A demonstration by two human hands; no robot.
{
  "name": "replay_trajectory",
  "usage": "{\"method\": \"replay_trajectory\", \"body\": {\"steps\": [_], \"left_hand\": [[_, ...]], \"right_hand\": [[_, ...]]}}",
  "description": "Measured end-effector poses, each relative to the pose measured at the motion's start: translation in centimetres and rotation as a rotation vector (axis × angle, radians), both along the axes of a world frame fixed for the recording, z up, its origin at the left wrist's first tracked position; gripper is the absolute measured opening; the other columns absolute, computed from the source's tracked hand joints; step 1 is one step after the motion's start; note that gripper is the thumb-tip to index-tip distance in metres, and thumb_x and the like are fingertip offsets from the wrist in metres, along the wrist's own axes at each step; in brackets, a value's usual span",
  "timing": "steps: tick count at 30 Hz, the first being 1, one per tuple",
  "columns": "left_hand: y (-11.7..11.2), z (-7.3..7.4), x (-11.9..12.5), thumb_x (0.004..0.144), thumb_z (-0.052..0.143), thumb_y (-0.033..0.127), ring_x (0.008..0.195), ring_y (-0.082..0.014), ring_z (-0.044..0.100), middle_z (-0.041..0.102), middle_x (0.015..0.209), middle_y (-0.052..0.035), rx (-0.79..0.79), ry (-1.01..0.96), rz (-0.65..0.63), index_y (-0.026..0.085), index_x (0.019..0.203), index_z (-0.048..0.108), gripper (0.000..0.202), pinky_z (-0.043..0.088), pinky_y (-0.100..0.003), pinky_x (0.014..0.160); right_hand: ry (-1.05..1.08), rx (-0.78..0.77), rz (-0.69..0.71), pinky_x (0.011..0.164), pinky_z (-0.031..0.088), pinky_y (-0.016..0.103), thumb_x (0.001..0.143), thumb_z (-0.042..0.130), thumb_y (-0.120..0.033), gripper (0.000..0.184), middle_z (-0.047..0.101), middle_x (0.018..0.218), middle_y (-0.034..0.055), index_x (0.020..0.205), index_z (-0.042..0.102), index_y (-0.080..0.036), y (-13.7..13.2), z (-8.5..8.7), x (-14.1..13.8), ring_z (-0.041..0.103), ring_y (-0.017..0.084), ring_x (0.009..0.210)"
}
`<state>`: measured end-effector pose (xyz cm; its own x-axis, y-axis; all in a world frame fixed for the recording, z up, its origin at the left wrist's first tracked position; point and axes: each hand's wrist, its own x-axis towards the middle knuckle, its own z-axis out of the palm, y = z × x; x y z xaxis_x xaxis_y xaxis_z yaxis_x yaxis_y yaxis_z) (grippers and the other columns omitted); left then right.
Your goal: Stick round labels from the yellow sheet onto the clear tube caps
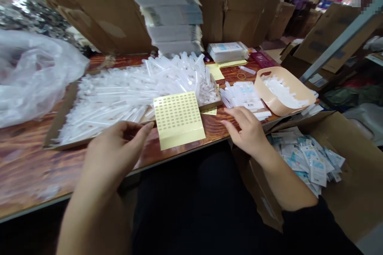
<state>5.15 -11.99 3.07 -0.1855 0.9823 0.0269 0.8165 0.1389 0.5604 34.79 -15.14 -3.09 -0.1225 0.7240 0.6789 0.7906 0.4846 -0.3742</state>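
Observation:
My left hand [115, 153] hovers over the wooden table [36, 167], fingers loosely curled with thumb and forefinger apart, holding nothing that I can see. A yellow sticker sheet [178, 119] lies just right of it, near the table's front edge. My right hand [247, 129] rests open and flat on the table edge, fingers stretched toward a small pile of flat packets [243, 93]. A big heap of clear plastic tubes [134, 91] fills a cardboard tray behind the sheet.
A beige tub [283, 91] stands at the right. An open carton of sealed packets [311, 159] sits below the table at the right. A tall stack of clear bags [172, 12] stands at the back, a plastic bag [32, 71] at left. A person works far back right.

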Motion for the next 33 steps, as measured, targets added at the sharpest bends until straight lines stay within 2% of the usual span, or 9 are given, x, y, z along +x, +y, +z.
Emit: {"method": "replay_trajectory", "body": {"steps": [3, 7, 10, 13, 17, 21, 26, 30, 33], "left_hand": [[-0.5, -2.1, -0.7, 0.074, 0.079, 0.056, 0.059, -0.0246, 0.066, 0.072, 0.061, -0.0017, -0.133, -0.229, -0.038, 0.023, 0.085, 0.075, 0.035, 0.045, -0.03, 0.053], [-0.1, -4.2, -0.1, 0.066, 0.084, 0.044, 0.056, -0.0215, 0.066, 0.073, 0.063, -0.0025, -0.156, -0.423, -0.057, 0.021, 0.089, 0.077, 0.034, 0.046, -0.027, 0.049], [-0.4, -4.7, 0.1, 0.062, 0.086, 0.044, 0.054, -0.0166, 0.064, 0.074, 0.07, -0.0026, -0.16, -0.557, 0.006, 0.02, 0.082, 0.074, 0.034, 0.047, -0.023, 0.048], [-1.1, -4.6, -0.2, 0.055, 0.092, 0.045, 0.056, -0.0128, 0.062, 0.072, 0.073, -0.0022, -0.199, -0.825, 0.009, 0.017, 0.078, 0.072, 0.041, 0.05, -0.021, 0.051], [-2.3, -4.7, -1.0, 0.055, 0.095, 0.039, 0.057, -0.0107, 0.06, 0.069, 0.067, -0.0013, -0.232, -1.063, -0.058, 0.017, 0.073, 0.073, 0.037, 0.053, -0.021, 0.056], [-3.7, -5.1, -1.3, 0.06, 0.091, 0.032, 0.057, -0.0111, 0.059, 0.071, 0.071, -0.0025, -0.172, -1.182, -0.08, 0.02, 0.072, 0.076, 0.023, 0.051, -0.022, 0.053], [-5.4, -5.0, -1.2, 0.059, 0.089, 0.026, 0.054, -0.0088, 0.051, 0.067, 0.065, -0.0009, -0.139, -1.232, -0.025, 0.021, 0.069, 0.077, 0.017, 0.041, -0.02, 0.046], [-5.8, -5.2, -1.4, 0.06, 0.088, 0.027, 0.058, -0.0096, 0.055, 0.069, 0.068, -0.0018, -0.132, -1.216, 0.022, 0.02, 0.07, 0.078, 0.017, 0.042, -0.02, 0.049], [-6.0, -5.6, -1.7, 0.059, 0.087, 0.029, 0.053, -0.0076, 0.052, 0.064, 0.061, 0.0003, -0.172, -1.255, 0.057, 0.02, 0.067, 0.076, 0.016, 0.041, -0.019, 0.048]], "right_hand": [[0.122, -0.158, 0.031, 0.094, 0.06, 0.047, 0.097, 0.064, -0.03, 0.035, 0.074, 0.113, 0.013, 0.131, 0.058, -0.021, 0.3, -1.5, -3.4, 0.072, 0.027, 0.104], [0.206, -0.306, -0.009, 0.097, 0.058, 0.051, 0.091, 0.068, -0.028, 0.045, 0.073, 0.112, 0.0146, 0.133, 0.054, -0.02, 1.5, -3.3, -6.4, 0.07, 0.03, 0.105], [0.34, -0.36, 0.035, 0.084, 0.06, 0.041, 0.09, 0.062, -0.024, 0.038, 0.071, 0.103, 0.0092, 0.127, 0.055, -0.021, 1.8, -3.6, -7.4, 0.069, 0.023, 0.09], [0.565, -0.351, 0.089, 0.071, 0.058, 0.032, 0.088, 0.061, -0.024, 0.03, 0.067, 0.09, 0.003, 0.118, 0.054, -0.022, 1.6, -3.3, -7.4, 0.065, 0.017, 0.076], [0.827, -0.323, 0.141, 0.079, 0.059, 0.03, 0.084, 0.069, -0.028, 0.027, 0.066, 0.09, 0.0011, 0.106, 0.054, -0.024, 1.0, -2.7, -7.1, 0.067, 0.015, 0.084], [0.931, -0.34, 0.192, 0.08, 0.06, 0.029, 0.082, 0.074, -0.029, 0.028, 0.066, 0.091, 0.0008, 0.102, 0.055, -0.024, 0.0, -2.2, -7.0, 0.067, 0.014, 0.085], [0.846, -0.315, 0.205, 0.079, 0.061, 0.029, 0.086, 0.072, -0.028, 0.025, 0.067, 0.091, 0.0009, 0.103, 0.055, -0.025, -1.1, -1.7, -7.4, 0.068, 0.015, 0.085], [0.78, -0.302, 0.193, 0.076, 0.061, 0.028, 0.088, 0.071, -0.029, 0.023, 0.067, 0.091, 0.0006, 0.104, 0.055, -0.026, -1.4, -1.8, -7.8, 0.069, 0.015, 0.082], [0.806, -0.348, 0.196, 0.074, 0.061, 0.027, 0.087, 0.072, -0.028, 0.024, 0.067, 0.091, 0.0005, 0.104, 0.055, -0.026, -1.6, -2.1, -8.0, 0.069, 0.014, 0.081]]}}
